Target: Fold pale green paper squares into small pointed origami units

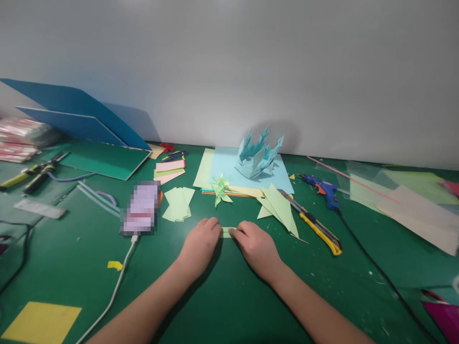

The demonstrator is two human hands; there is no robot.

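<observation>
Between my two hands lies a small strip of pale green paper (pixel 227 233) on the green tabletop. My left hand (pixel 203 239) has its fingers closed on the strip's left end, and my right hand (pixel 254 243) pinches the right end. Both sets of fingertips partly hide the paper. Just beyond the hands sits a folded green paper flower (pixel 220 189). A stack of pale green paper pieces (pixel 178 204) is to the left of my left hand. Pointed green paper scraps (pixel 279 208) lie past my right hand.
A blue folded-paper crown shape (pixel 256 155) stands on paper sheets at the back. Rightward are a yellow utility knife (pixel 319 231) and a blue glue gun (pixel 322 188) with its cord. Leftward are a charging phone (pixel 141 208), pliers (pixel 43 172) and a yellow paper square (pixel 41 322).
</observation>
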